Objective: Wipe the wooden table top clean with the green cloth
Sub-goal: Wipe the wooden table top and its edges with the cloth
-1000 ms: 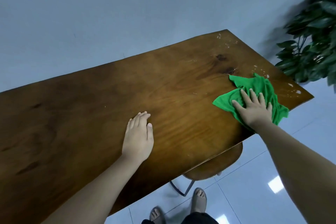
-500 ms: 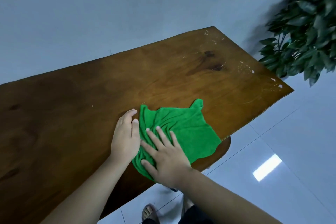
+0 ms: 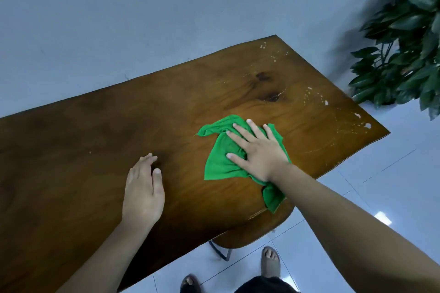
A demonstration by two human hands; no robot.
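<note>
Changes from half a second earlier: the green cloth (image 3: 225, 157) has travelled rightward and away from the near edge of the wooden table top (image 3: 100, 140); it then lay bunched against the left hand, and now sits well apart from it. The right hand (image 3: 258, 150) has gone with the cloth. The left hand (image 3: 142, 188) has stayed in much the same spot.

Left hand: palm down, flat on the bare wood, fingers together and pointing away from the person; it holds nothing.

Green cloth: right of centre on the table top, crumpled, lying flat. Its long axis runs diagonally, from a far-left corner near the table's middle to a near-right tail that hangs just over the near edge. Part of it is covered by the hand, so its full outline cannot be made out.

Right hand: palm down, fingers spread, pressed flat on the cloth rather than gripping it.

White flecks (image 3: 362, 121): scattered near the right end of the table; whether they are crumbs or chipped finish cannot be told.

Chair (image 3: 257, 231): mostly hidden beneath the table; only a curved wooden seat edge and a dark metal leg show.

Plant (image 3: 404, 54): dark-leaved, blurred, cut off at the right border.

Feet (image 3: 270, 260): in sandals on pale floor tiles, partly cropped at the bottom.
</note>
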